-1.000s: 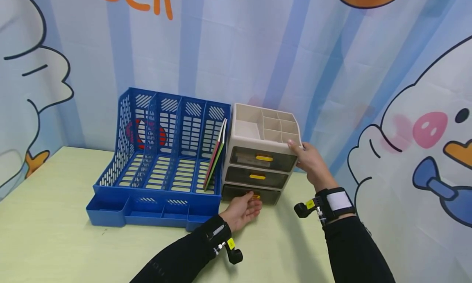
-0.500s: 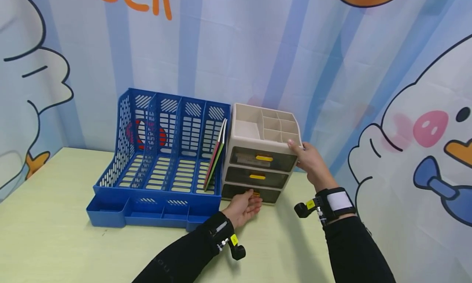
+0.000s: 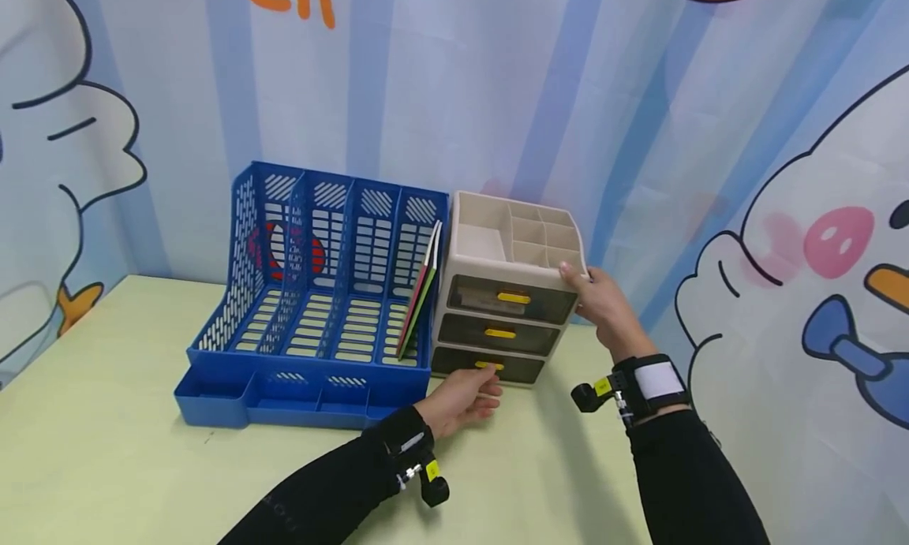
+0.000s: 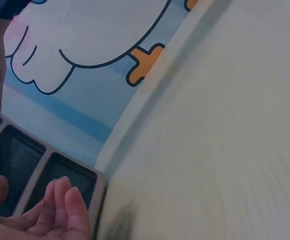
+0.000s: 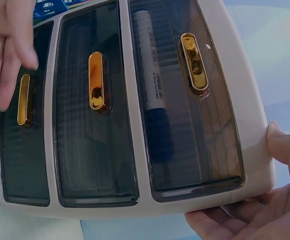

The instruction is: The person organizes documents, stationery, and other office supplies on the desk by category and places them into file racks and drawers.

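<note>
A beige desktop drawer organizer (image 3: 514,266) stands tight beside a blue file rack. Its three dark see-through drawers have yellow handles and are all pushed in. My left hand (image 3: 461,401) is just in front of the bottom drawer (image 5: 27,150), fingers loosely extended, close to its handle (image 5: 25,100) but not gripping it. My right hand (image 3: 608,308) grips the organizer's right side, thumb at the top front corner and the other fingers around the side. Through the top drawer (image 5: 212,155) shows a marker (image 5: 152,80) with a white barrel and blue end.
The blue file rack (image 3: 305,363) has upright slots and small front trays. Two thin books (image 3: 420,293) lean in its rightmost slot. Both stand on a pale yellow table (image 3: 128,450). A printed cartoon curtain (image 3: 490,80) hangs behind and on the right.
My left hand has come slightly away from the bottom drawer's handle, which now shows more fully. The right hand keeps its hold on the organizer. The head view has shifted a little.
</note>
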The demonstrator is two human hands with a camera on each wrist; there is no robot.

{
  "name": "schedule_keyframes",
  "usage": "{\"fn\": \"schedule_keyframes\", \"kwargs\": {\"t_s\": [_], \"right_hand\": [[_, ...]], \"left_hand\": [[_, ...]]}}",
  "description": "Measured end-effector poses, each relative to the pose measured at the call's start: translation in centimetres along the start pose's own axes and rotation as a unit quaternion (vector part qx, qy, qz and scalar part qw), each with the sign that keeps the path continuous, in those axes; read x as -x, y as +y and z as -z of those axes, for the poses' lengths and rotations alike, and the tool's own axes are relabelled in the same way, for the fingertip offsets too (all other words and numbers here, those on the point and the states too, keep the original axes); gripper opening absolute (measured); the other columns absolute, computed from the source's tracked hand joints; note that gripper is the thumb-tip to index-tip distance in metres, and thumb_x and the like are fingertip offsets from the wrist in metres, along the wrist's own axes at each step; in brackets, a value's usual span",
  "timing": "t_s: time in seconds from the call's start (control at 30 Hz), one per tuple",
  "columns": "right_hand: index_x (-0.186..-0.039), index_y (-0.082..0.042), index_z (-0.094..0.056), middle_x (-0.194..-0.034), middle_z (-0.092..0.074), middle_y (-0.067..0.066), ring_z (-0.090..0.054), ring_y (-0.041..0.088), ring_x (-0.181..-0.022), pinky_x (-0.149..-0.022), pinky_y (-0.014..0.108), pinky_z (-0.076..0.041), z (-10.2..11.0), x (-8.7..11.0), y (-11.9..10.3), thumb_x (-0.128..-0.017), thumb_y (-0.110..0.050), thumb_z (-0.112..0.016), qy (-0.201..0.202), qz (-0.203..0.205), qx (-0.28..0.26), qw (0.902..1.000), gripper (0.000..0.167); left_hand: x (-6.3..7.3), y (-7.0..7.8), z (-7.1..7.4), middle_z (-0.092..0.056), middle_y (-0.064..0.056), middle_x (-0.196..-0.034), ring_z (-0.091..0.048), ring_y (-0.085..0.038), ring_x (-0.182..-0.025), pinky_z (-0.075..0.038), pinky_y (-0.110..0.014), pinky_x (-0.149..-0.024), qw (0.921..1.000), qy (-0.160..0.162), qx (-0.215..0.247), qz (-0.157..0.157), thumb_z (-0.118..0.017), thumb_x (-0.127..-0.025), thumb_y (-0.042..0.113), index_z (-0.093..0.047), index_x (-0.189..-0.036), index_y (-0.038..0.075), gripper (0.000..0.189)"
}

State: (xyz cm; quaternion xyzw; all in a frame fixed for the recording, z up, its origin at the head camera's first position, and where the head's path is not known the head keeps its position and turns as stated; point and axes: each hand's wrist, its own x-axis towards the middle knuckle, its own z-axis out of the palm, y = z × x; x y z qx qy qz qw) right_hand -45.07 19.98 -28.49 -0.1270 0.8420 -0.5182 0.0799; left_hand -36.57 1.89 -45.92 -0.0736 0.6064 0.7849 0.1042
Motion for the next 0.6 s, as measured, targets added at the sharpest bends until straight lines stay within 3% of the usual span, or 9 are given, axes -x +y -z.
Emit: {"fn": "schedule_keyframes", "kwargs": {"t_s": [0.17, 0.33, 0.37, 0.53, 0.6], "right_hand": [[-0.155, 0.0, -0.014, -0.154, -0.027, 0.024, -0.026, 0.037, -0.142, -0.113, 0.05, -0.026, 0.7, 0.2, 0.3, -0.101, -0.05, -0.045, -0.004, -0.004, 0.004, 1.0, 0.08], [-0.155, 0.0, -0.014, -0.154, -0.026, 0.024, -0.026, 0.038, -0.141, -0.112, 0.052, -0.027, 1.3, 0.3, 1.0, -0.099, -0.054, -0.046, -0.003, 0.009, 0.011, 0.9999, 0.084], [-0.155, 0.0, -0.015, -0.151, -0.03, 0.025, -0.032, 0.039, -0.137, -0.11, 0.051, -0.031, 1.3, 0.3, 1.3, -0.098, -0.056, -0.047, 0.0, 0.017, 0.02, 0.9997, 0.085], [-0.154, -0.001, -0.016, -0.148, -0.033, 0.025, -0.038, 0.039, -0.132, -0.103, 0.056, -0.034, 0.7, 0.7, 3.1, -0.096, -0.054, -0.054, 0.008, 0.085, 0.074, 0.9936, 0.087], [-0.154, -0.003, -0.015, -0.15, -0.03, 0.025, -0.033, 0.04, -0.136, -0.105, 0.059, -0.031, 0.4, 0.9, 3.7, -0.095, -0.052, -0.057, 0.005, 0.099, 0.096, 0.9905, 0.087]], "left_hand": [[1.2, 1.8, 0.3, -0.062, -0.019, -0.119, -0.062, -0.03, -0.104, -0.053, -0.037, -0.088, 0.9923, -0.048, -0.106, -0.041, -0.052, -0.101, 0.04, -0.054, -0.132, -0.002, 0.052], [2.3, 4.0, 1.6, -0.063, -0.015, -0.121, -0.063, -0.028, -0.106, -0.052, -0.041, -0.09, 0.9713, -0.065, -0.208, -0.096, -0.05, -0.102, 0.042, -0.054, -0.136, 0.002, 0.052], [2.5, 4.4, 2.1, -0.063, -0.015, -0.122, -0.062, -0.029, -0.107, -0.051, -0.041, -0.091, 0.9663, -0.067, -0.225, -0.105, -0.049, -0.102, 0.042, -0.054, -0.136, 0.002, 0.052], [3.5, 6.0, 4.9, -0.062, -0.014, -0.124, -0.062, -0.03, -0.109, -0.05, -0.043, -0.092, 0.9466, -0.058, -0.288, -0.132, -0.047, -0.103, 0.042, -0.056, -0.133, 0.004, 0.049], [4.0, 6.6, 6.0, -0.062, -0.012, -0.124, -0.061, -0.029, -0.108, -0.05, -0.042, -0.092, 0.9424, -0.04, -0.303, -0.137, -0.047, -0.103, 0.042, -0.057, -0.133, 0.006, 0.047]]}}
